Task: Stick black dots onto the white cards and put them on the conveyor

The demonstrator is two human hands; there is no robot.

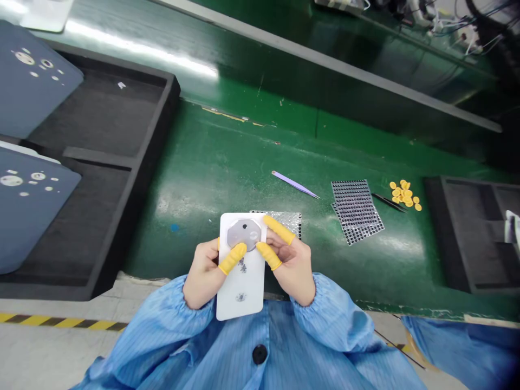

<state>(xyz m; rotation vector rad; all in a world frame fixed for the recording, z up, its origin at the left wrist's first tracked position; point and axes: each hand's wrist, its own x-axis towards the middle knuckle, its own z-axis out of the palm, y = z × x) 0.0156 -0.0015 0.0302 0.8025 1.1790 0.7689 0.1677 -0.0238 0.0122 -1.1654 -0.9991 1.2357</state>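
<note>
A white phone back cover (244,284) with a grey octagonal camera plate (236,233), dark lettering and a small emblem is held upright in front of my body. My left hand (205,275) grips its left edge, the thumb in a yellow finger cot lying across the front below the plate. At the upper right edge my right hand (296,268) holds it, with the cot-covered thumb and forefinger near the plate; its other fingers are partly hidden. Behind the cover, a clear sheet with black dots (290,222) lies partly hidden on the green bench.
Lilac tweezers (296,184) lie ahead. To the right are dotted sheets (357,211), black tweezers (388,202) and a pile of yellow finger cots (405,194). Black trays stand at left (152,130) and right (450,233); the left one holds blue-grey panels (30,211).
</note>
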